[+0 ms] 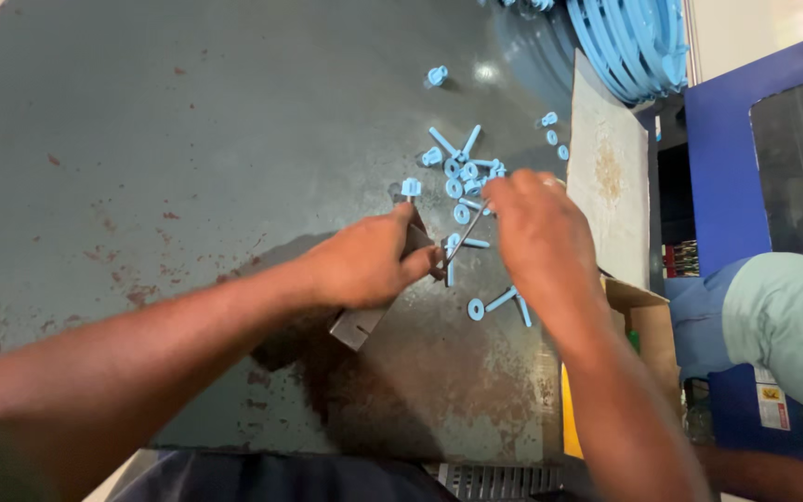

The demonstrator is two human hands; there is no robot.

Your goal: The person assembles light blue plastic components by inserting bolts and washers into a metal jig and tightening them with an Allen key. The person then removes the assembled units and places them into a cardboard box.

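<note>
L hand [364, 265] gripping grey metal block [361, 323]; R hand [532, 232], fingers curled, grip unclear, over blue plastic bits [465, 177] w/ thin rod [462, 240].

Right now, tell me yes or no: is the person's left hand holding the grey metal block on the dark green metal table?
Yes, the left hand grips the grey metal block on the dark green metal table.

A grey metal block [364, 321], slotted at its near end, is gripped by the left hand [364, 265] and lies slanted on the bench [141, 139], nearer the right edge than the left. A thin pale-blue pin [462, 232] is held slanted between both hands, its upper end pinched by the right hand [532, 232]. Loose blue plastic pins and washers [465, 177] are scattered just behind, towards the far right corner.
</note>
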